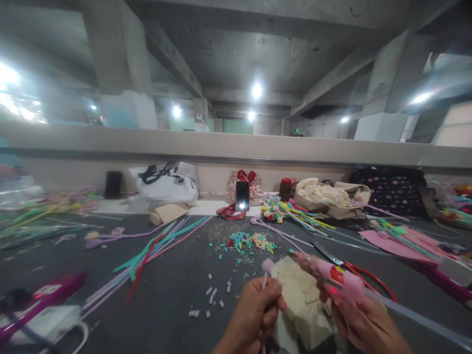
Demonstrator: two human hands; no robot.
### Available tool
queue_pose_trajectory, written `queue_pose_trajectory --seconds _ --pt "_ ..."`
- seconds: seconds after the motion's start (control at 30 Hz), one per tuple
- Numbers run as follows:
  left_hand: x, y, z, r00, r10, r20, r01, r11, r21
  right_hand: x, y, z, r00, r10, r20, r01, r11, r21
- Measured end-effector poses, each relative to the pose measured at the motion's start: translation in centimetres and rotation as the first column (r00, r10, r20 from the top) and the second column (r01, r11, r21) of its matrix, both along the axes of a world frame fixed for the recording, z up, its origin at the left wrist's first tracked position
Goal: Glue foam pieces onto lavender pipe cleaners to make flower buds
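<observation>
Closed fingers of the left hand (258, 302) pinch a thin lilac fuzzy stem with a small ball-shaped head (268, 266); the right hand (363, 314) wraps the handle of a pink-covered glue gun (330, 278) with a lit red indicator. Fingers conceal the middle of the stem; a short length reappears below the fist at the lower edge. Motion blur softens the gun, and the nozzle tip is hard to make out. Both forearms are cut off by the frame. A blurred magenta device (55, 292) at far left is also cropped.

Work surface: a black tabletop (158, 319) bearing a heap of multicoloured cut pieces (254, 243). Red-handled scissors (336, 261) lie partly behind the gun. A dark smartphone (242, 194) stands upright at the rear, before a low white partition (206, 142). Bare concrete ceiling (239, 54) and bright lamps (257, 90) appear beyond.

The stem stands nearly upright, left of the gun, its rounded head near the nozzle but apart from it, beside a crumpled cream sheet (295, 285).
</observation>
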State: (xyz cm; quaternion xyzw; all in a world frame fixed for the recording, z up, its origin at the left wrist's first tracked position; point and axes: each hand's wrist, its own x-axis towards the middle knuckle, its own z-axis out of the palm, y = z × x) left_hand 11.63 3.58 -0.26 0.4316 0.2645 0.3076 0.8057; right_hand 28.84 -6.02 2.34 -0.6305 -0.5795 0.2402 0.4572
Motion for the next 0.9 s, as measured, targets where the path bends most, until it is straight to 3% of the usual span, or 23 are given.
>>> queue_pose_trajectory --seconds 0.13,0.23,0.33,0.43,0.53,0.6,0.73,0.9 --pt "-0.3 0.3 0.1 0.999 -0.017 0.043 0.019 0.999 -0.041 1.3 1.6 -1.0 0.924 -0.146 0.354 0.101 0.985 0.142" --pt "-0.6 0.5 0.3 0.997 0.01 0.08 -0.002 0.995 -0.097 2.2 2.4 -2.2 0.805 -0.084 0.587 0.056 0.996 0.066" --pt "-0.8 0.5 0.5 0.995 -0.029 0.098 0.04 0.993 -0.114 2.3 2.4 -2.3 0.718 -0.046 0.695 0.012 0.998 0.054" --pt "-0.7 0.1 0.7 0.991 -0.079 0.108 0.088 0.993 -0.081 1.2 2.0 -1.1 0.759 -0.042 0.65 -0.074 0.986 0.151" --pt "-0.6 -0.4 1.0 0.989 -0.095 0.11 0.099 0.995 -0.031 -0.4 2.1 0.5 0.897 0.038 0.441 -0.147 0.966 0.214" --pt "-0.5 -0.7 1.1 0.99 -0.096 0.106 0.097 0.995 -0.006 -1.4 2.4 1.1 0.945 0.08 0.318 -0.155 0.964 0.217" --pt "-0.3 -1.1 1.4 0.994 -0.072 0.088 0.071 0.997 0.01 -2.8 3.0 1.2 0.97 0.142 0.196 -0.185 0.958 0.219" --pt "-0.3 -1.4 1.3 0.99 -0.112 0.083 0.112 0.994 0.009 -3.6 2.9 0.9 0.972 0.156 0.175 -0.188 0.964 0.188"
